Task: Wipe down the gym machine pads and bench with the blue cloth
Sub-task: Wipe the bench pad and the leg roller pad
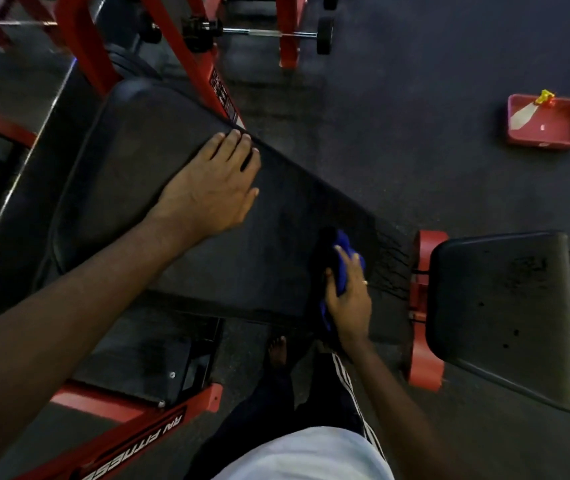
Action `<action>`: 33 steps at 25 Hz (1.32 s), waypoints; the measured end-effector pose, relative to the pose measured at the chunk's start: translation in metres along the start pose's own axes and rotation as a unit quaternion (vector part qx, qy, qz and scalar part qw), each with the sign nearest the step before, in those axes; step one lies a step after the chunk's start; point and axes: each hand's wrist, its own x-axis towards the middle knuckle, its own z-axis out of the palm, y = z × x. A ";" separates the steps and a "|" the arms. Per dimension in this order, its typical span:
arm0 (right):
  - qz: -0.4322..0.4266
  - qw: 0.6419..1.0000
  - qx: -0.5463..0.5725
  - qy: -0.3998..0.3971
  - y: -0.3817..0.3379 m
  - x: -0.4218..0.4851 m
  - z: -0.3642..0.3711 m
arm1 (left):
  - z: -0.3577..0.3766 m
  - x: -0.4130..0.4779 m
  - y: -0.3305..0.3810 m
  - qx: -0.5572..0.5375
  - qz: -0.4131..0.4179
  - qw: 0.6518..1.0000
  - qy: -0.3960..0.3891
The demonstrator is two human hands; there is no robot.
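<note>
Dark gym flooring (pixel 415 140) surrounds the long black padded surface (pixel 131 150), where the left hand (pixel 207 192) lies flat, fingers straight, while the right hand (pixel 349 296) grips the bunched blue cloth (pixel 344 244) at its right end, beside cracked vinyl (pixel 391 265) that could snag it.

black bench pad (pixel 120 168) bears the left hand (pixel 207 188) and blue cloth (pixel 344 242); a red tray (pixel 546 138) sits on the floor (pixel 415 133).

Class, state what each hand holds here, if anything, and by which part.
The right hand grips the bunched blue cloth around its middle, cloth showing at both ends. The left hand holds nothing; it rests flat on the bench pad.
</note>
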 end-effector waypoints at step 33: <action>0.131 0.987 -0.033 -0.085 -0.021 0.181 -0.016 | 0.020 0.031 0.045 -0.019 0.031 0.998 -0.045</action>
